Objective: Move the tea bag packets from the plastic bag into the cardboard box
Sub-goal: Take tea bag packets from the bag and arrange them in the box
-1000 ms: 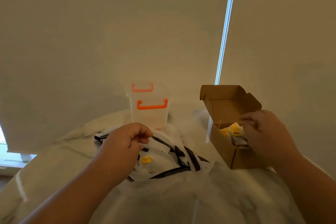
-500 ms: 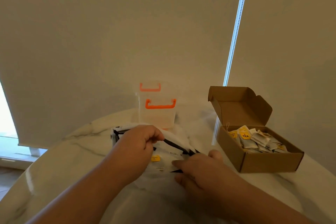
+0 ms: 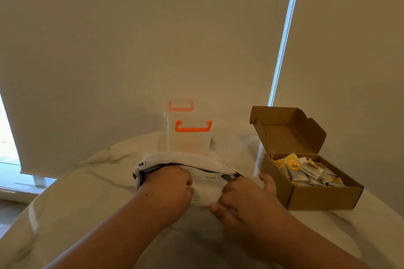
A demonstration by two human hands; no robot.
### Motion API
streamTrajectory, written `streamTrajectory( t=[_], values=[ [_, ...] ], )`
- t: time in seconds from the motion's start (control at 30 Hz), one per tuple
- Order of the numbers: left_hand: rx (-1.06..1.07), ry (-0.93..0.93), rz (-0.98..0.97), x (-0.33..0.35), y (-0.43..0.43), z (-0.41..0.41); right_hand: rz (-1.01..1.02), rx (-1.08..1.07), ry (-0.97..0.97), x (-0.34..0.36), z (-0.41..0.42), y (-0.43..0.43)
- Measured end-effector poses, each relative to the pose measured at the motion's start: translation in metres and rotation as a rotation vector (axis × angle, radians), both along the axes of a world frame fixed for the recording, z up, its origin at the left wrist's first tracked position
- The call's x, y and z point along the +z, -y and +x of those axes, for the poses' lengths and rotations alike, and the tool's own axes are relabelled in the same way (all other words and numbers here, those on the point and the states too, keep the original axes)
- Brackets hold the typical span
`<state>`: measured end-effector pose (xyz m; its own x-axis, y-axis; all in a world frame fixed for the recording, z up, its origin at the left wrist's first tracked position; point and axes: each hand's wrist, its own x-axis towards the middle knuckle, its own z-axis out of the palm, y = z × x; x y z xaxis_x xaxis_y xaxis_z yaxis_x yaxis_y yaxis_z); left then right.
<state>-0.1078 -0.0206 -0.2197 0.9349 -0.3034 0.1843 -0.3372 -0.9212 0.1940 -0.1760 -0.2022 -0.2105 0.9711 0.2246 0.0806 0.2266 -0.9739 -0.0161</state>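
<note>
- Step in hand, as I judge it: spreading the mouth of the plastic bag [image 3: 208,191] so I can reach what is left inside
- Left hand [image 3: 168,183] sits at the left of the bag's mouth, fingers curled on the film; the black-trimmed rim runs across my wrist, and a speck of yellow shows at my fingertips, too small to call a tag for certain
- Right hand [image 3: 247,200] grips the right end of the same mouth, fingers curled down on the film, thumb pointing toward the box
- Bag lies on the marble table [image 3: 76,192] just in front of me, with a clear container with orange handles [image 3: 188,141] right behind it; how much it holds I cannot see through the white film
- Target, the cardboard box [image 3: 317,197], stands just right of my right hand, lid flap upright at the back; a heap of tea bag packets [image 3: 306,173] covers its floor, so much of the job looks done
- Next move calls for one hand to hold the mouth wide while the other lets go, slips in and pinches a packet or a few
- Strings and tags tangle easily, so I'd lift slowly, carry across the short gap to the right and drop them through the open top, clear of the raised flap
</note>
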Motion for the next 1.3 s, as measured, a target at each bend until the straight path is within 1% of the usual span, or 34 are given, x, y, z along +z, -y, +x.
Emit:
streamTrajectory(
  t=[0.1,0.27,0.37,0.47,0.57,0.63,0.8,1.03,1.1,1.3],
  values=[
    [0.017,0.003,0.056,-0.005,0.003,0.005,0.043,-0.006,0.040,-0.003,0.000,0.002],
    [0.029,-0.115,0.102,-0.013,0.005,0.013,0.043,-0.009,0.029,-0.003,-0.001,0.001],
    [0.016,-0.092,0.084,-0.015,0.005,0.017,0.043,-0.010,0.017,-0.002,-0.001,0.001],
    [0.006,-0.129,0.086,-0.015,0.005,0.018,0.048,-0.008,0.011,-0.002,-0.001,0.001],
    [-0.022,-0.002,0.054,-0.020,0.003,0.016,0.042,-0.010,0.007,-0.003,-0.002,0.001],
    [-0.018,0.029,0.026,-0.020,0.003,0.015,0.046,-0.007,0.011,-0.002,-0.002,0.001],
    [0.048,-0.083,0.044,-0.016,0.006,0.019,0.066,-0.004,0.029,-0.004,-0.003,0.002],
    [0.005,-0.085,0.094,-0.014,0.007,0.006,0.076,-0.008,0.027,-0.004,-0.003,0.005],
    [0.010,-0.075,0.061,-0.013,0.005,0.007,0.075,-0.010,0.026,-0.005,-0.003,0.005],
    [0.024,-0.069,-0.138,-0.012,0.002,0.007,0.068,-0.004,-0.002,-0.003,-0.002,0.006]
  ],
)
